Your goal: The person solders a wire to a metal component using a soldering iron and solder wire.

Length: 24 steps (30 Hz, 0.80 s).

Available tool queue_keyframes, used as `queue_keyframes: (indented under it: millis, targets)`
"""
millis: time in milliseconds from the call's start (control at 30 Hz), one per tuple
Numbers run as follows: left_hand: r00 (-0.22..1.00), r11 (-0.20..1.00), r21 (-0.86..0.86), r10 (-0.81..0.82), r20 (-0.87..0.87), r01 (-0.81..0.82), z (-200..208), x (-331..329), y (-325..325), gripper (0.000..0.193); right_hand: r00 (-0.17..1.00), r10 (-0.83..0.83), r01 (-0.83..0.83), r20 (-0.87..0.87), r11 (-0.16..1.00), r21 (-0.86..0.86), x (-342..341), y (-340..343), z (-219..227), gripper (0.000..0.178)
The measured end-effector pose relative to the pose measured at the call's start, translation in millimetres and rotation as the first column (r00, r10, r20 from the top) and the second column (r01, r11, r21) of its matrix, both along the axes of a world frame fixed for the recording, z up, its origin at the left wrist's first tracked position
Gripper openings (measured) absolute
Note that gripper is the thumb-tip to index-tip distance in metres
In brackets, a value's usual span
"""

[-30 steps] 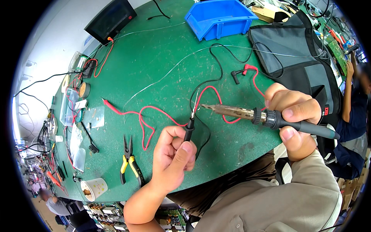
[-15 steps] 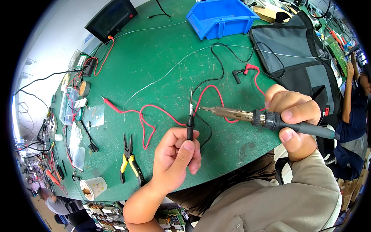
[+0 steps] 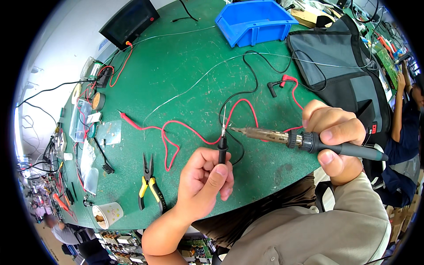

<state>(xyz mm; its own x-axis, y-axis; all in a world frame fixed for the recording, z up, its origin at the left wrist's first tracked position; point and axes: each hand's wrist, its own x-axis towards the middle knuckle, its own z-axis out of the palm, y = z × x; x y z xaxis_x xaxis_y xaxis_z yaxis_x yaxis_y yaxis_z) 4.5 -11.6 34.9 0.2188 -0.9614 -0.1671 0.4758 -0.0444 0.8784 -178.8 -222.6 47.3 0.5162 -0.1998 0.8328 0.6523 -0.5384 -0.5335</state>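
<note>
Upright in my left hand (image 3: 204,183) is a black test probe (image 3: 222,150), gripped round its handle between thumb and fingers with its thin metal point upward. My right hand (image 3: 338,134) holds a soldering iron (image 3: 304,140) by its dark grip, almost level. Its tip points left at the bare metal just above the probe's black collar; whether they touch I cannot tell. A black cable (image 3: 240,92) curves away behind the probe. The red test lead (image 3: 175,152) loops over the table behind my left hand, ending in a red probe (image 3: 132,123) on the left.
Yellow-and-black pliers (image 3: 150,187) lie left of my left forearm. Beyond them are a small black brush (image 3: 104,159) and a paper cup (image 3: 115,211). A blue bin (image 3: 260,34) and a grey-black bag (image 3: 327,48) occupy the far side. At the right edge another person (image 3: 402,110) sits.
My left hand and the probe have shifted slightly right and toward me. The iron's tip has dropped a little, staying beside the probe's metal. Both grips are unchanged.
</note>
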Motion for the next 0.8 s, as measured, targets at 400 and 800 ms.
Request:
queue_keyframes:
  millis: [400,800]
  targets:
    - [0.998,1.0,0.019,-0.012,0.058,0.01,0.8,0.0,0.1,0.016,1.0,-0.001,0.001,0.005,1.0,0.001,3.5,3.6,-2.7,0.023]
    - [0.998,1.0,-0.004,-0.001,0.055,0.001,0.3,0.6,0.1,0.016,1.0,0.001,-0.001,0.003,1.0,0.0,5.2,4.0,-4.1,0.022]
